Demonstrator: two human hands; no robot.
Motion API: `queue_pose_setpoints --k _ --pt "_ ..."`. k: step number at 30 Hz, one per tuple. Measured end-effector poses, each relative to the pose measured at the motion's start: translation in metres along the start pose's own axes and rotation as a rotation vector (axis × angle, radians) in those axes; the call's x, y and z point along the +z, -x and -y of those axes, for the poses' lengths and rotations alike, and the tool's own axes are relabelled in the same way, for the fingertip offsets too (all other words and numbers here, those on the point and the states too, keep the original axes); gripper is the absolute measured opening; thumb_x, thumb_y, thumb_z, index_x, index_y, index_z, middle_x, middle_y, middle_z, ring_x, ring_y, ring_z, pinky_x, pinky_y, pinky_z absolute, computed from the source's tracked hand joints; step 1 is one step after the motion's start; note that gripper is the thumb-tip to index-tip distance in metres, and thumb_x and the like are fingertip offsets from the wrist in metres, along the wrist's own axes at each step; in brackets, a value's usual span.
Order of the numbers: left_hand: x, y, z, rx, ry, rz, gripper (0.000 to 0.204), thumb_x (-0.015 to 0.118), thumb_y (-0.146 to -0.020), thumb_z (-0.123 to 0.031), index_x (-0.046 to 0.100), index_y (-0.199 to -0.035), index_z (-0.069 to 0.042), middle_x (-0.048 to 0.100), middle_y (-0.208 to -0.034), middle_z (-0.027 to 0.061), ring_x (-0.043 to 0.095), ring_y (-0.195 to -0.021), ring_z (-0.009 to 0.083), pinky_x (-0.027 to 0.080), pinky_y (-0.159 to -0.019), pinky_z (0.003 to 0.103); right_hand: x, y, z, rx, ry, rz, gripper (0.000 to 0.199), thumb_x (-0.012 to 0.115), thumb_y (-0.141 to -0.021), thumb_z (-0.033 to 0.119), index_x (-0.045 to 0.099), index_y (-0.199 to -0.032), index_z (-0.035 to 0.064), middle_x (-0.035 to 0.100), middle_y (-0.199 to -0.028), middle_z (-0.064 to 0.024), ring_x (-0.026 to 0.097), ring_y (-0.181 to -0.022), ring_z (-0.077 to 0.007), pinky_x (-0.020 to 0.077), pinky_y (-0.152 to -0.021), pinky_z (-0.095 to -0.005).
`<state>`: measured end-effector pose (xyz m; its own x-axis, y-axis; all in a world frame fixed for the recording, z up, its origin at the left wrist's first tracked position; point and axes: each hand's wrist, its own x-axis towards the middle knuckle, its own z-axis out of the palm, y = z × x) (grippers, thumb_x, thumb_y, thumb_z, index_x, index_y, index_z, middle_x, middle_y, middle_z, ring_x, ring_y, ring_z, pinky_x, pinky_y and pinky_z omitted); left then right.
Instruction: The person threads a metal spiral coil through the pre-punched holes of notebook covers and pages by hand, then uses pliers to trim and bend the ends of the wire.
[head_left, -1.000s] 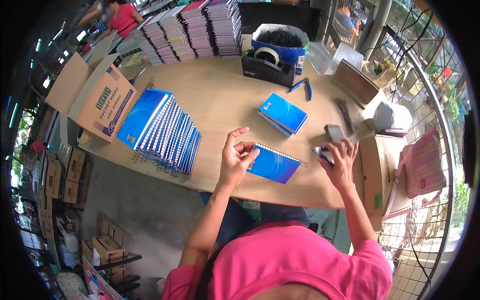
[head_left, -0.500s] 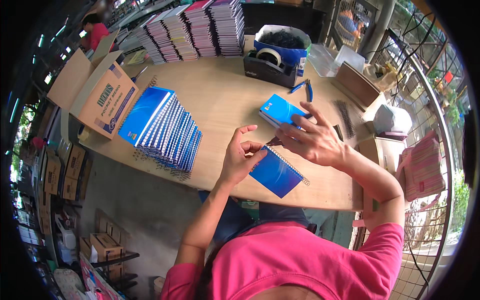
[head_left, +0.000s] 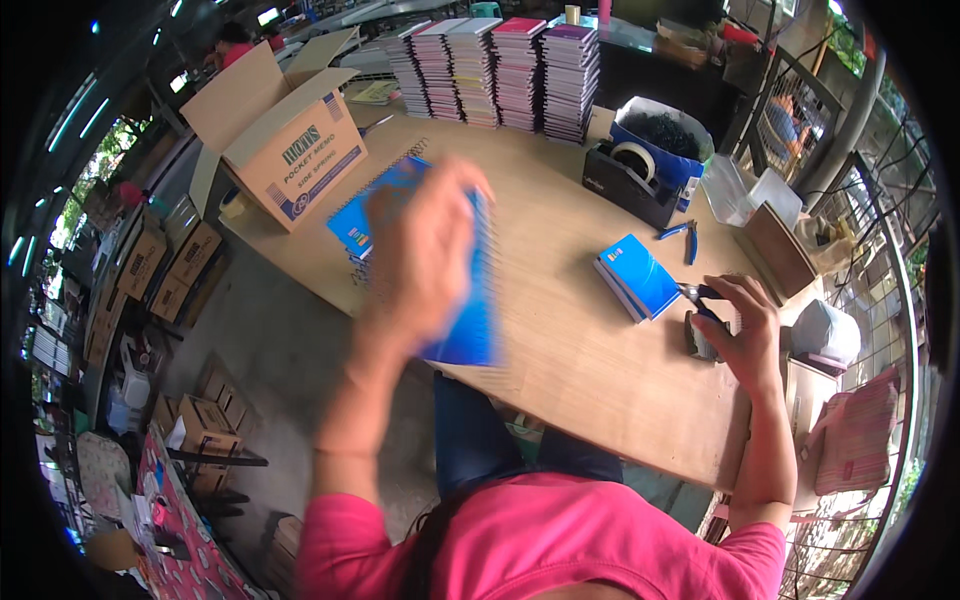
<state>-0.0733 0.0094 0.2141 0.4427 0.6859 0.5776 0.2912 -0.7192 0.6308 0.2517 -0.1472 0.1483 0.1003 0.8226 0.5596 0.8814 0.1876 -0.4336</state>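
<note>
My left hand (head_left: 425,265), smeared by motion, holds a blue spiral notebook (head_left: 470,325) at the table's left side. The notebook is blurred too and partly covers the stack of blue spiral notebooks (head_left: 350,222) behind it. On the right, my right hand (head_left: 748,330) has its fingers around dark-handled pliers (head_left: 708,293), whose metal jaws point left. Beside the jaws lies a small pile of blue-covered pads (head_left: 640,275), with no coil showing on it. A dark object under my right hand is partly hidden.
An open cardboard box (head_left: 305,165) stands at the far left. Tall stacks of notebooks (head_left: 520,80) line the back. A black tape dispenser (head_left: 625,185), a blue container of dark coils (head_left: 660,130) and blue-handled pliers (head_left: 690,240) sit at the back right. A wire mesh lies beyond.
My left hand has carried the spiral notebook leftward to the stack. My right hand has moved right and down with the pliers, away from the notebook. The view has shifted.
</note>
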Motion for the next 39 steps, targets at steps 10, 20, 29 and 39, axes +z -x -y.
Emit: queue_pose_setpoints --k 10,20,29,39 --pt "-0.049 -0.123 0.108 0.157 -0.409 0.782 0.015 0.05 -0.087 -0.017 0.05 -0.095 -0.005 0.057 -0.101 0.0111 0.055 -0.096 0.031 0.041 -0.085 0.04 0.038 0.075 -0.041 0.043 0.035 0.242 0.042 0.089 -0.065 0.018 0.074 -0.102 0.0043 0.07 -0.098 -0.0112 0.064 -0.092 -0.0312 0.0516 -0.085 -0.0421" --pt "-0.044 -0.082 0.09 0.44 -0.496 0.145 0.022 0.059 -0.093 -0.014 0.061 -0.115 -0.009 0.056 -0.126 0.0116 0.05 -0.125 0.0317 0.035 -0.109 0.045 0.074 0.108 -0.054 0.019 0.072 0.204 0.05 0.088 -0.063 0.016 0.072 -0.109 0.0045 0.062 -0.121 -0.0158 0.058 -0.113 -0.0368 0.0474 -0.099 -0.0489" --pt "0.211 -0.026 0.125 0.032 0.121 0.189 0.027 0.078 -0.084 -0.019 0.067 -0.101 0.0 0.069 -0.094 0.0159 0.07 -0.091 0.024 0.056 -0.076 0.038 0.058 0.036 -0.188 0.655 0.541 -0.046 0.018 0.073 -0.084 0.017 0.069 -0.099 0.0078 0.062 -0.106 -0.0143 0.061 -0.101 -0.0376 0.0516 -0.088 -0.0476" --pt "0.319 -0.099 0.188 -0.477 -0.009 0.571 0.041 0.09 -0.071 -0.021 0.068 -0.1 -0.003 0.073 -0.082 0.0124 0.072 -0.067 0.0224 0.06 -0.062 0.036 0.051 0.05 -0.26 0.748 0.602 -0.092 0.02 0.073 -0.082 0.016 0.069 -0.095 0.0013 0.067 -0.114 -0.0203 0.065 -0.103 -0.0408 0.0527 -0.087 -0.0494"
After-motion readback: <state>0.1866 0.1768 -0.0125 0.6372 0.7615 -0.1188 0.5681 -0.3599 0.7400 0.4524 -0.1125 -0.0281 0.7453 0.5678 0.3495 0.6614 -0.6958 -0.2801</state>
